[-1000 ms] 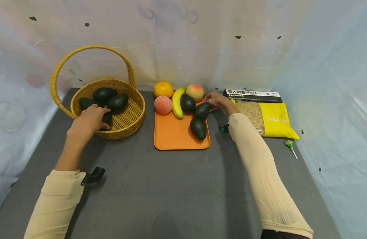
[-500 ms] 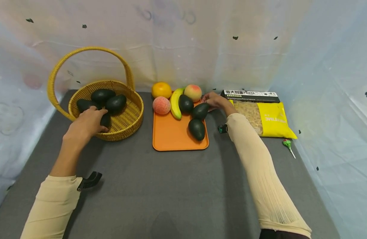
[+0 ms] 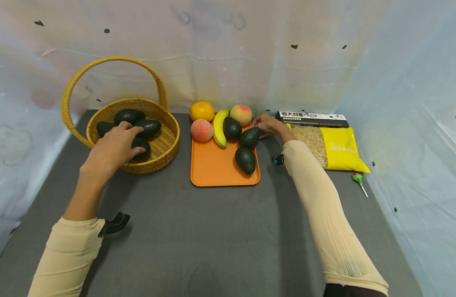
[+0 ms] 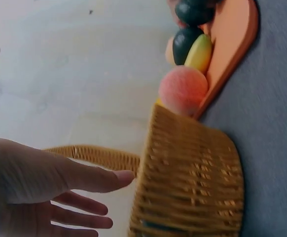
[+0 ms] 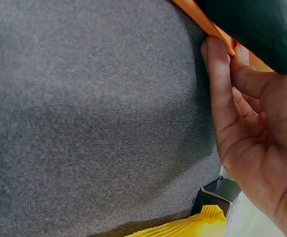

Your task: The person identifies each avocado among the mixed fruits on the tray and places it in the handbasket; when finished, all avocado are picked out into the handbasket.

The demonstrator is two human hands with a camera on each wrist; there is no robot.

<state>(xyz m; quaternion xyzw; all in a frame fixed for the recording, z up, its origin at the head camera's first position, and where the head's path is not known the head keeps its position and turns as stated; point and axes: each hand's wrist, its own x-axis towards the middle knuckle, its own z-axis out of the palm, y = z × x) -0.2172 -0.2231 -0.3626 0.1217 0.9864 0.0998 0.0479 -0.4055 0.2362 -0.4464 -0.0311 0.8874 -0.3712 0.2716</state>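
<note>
My left hand (image 3: 114, 148) is over the yellow wicker basket (image 3: 153, 167), fingers loosely spread above the dark green avocados. In the left wrist view its fingers are extended with nothing between them, the thumb tip right by the basket rim (image 4: 156, 143). Nearest to it lies one avocado (image 3: 141, 145), partly covered by the hand; others, such as the avocado (image 3: 129, 115) behind, share the basket. My right hand (image 3: 268, 123) pinches the edge of the orange tray (image 3: 213, 169) between thumb and fingers. Close above that grip, an avocado (image 5: 262, 29) bulges over the tray's rim.
The tray bears a banana (image 3: 219, 131), a peach (image 3: 241, 114), a pinkish round fruit (image 3: 202, 130) and several avocados; an orange (image 3: 202, 110) sits at its back left corner. To the right are a pasta box (image 3: 313, 119), a yellow pasta bag (image 3: 339, 148) and a lollipop (image 3: 358, 179).
My left hand has let go of the front avocado, which now lies further right in the basket; the hand has shifted slightly right and up. My right hand keeps its grip on the tray edge.
</note>
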